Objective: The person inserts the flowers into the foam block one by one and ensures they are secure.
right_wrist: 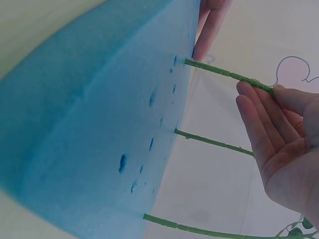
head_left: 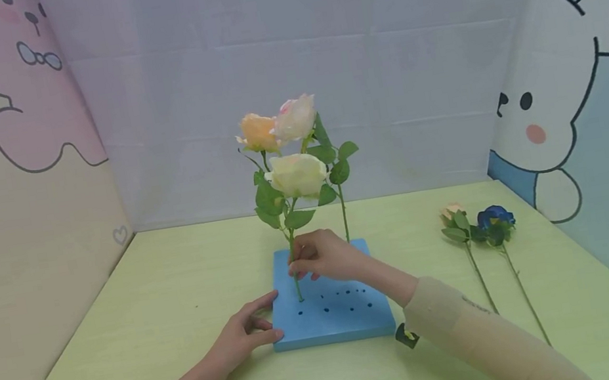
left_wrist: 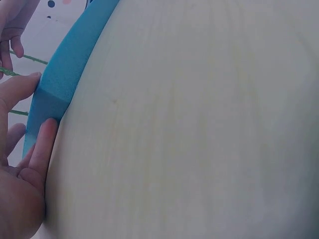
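A cream artificial rose [head_left: 298,176] stands upright on a blue foam board [head_left: 332,326], its stem's lower end at the board's surface. My right hand [head_left: 329,256] pinches the rose's green stem [right_wrist: 224,73] between thumb and fingertips, some way above the board. An orange rose [head_left: 258,132] and a pale pink rose [head_left: 295,118] rise behind it; two more stems meet the board in the right wrist view. With fingers extended, my left hand [head_left: 237,333] touches the board's left side. Its fingertips rest at the foam's edge [left_wrist: 55,94] in the left wrist view.
Small dark holes [head_left: 326,310] dot the board's top. On the table's right side lie a blue rose [head_left: 495,217] and a peach rose [head_left: 453,213], stems toward me. A fabric wall [head_left: 393,69] closes off the back, and printed side panels stand left and right.
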The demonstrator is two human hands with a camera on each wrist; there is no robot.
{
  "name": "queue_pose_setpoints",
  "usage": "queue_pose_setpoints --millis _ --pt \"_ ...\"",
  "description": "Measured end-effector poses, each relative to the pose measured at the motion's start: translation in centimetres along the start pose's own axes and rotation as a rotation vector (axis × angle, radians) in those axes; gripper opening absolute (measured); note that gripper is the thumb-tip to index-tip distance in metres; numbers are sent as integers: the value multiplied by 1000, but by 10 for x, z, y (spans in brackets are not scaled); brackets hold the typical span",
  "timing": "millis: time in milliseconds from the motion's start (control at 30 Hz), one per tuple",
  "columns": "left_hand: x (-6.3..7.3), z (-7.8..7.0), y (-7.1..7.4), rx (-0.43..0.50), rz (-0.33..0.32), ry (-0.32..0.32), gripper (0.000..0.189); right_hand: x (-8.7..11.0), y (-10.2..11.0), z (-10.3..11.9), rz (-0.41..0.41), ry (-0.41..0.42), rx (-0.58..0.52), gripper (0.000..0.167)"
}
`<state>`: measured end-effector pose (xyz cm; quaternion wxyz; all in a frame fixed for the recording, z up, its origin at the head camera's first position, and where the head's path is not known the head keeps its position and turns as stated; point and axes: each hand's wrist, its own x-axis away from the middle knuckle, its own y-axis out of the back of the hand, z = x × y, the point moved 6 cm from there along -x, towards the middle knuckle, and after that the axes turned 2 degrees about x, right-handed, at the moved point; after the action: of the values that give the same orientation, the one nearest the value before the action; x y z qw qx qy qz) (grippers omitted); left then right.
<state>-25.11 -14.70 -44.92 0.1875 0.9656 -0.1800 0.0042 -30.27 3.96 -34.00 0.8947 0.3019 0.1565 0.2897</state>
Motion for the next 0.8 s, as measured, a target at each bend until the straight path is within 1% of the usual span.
queue_pose_setpoints --millis 167,333,567,800 --pt "-1 1 0 -8 1 -16 74 0 -1 0 -3 10 11 8" --pt "-1 1 0 -4 3 -16 74 0 -1 0 -3 15 22 8" --pt "-1 0 -1 6 10 -23 74 0 -2 1 6 14 7 8" --pt "0 1 0 5 8 -15 74 1 -2 0 17 -5 1 5"
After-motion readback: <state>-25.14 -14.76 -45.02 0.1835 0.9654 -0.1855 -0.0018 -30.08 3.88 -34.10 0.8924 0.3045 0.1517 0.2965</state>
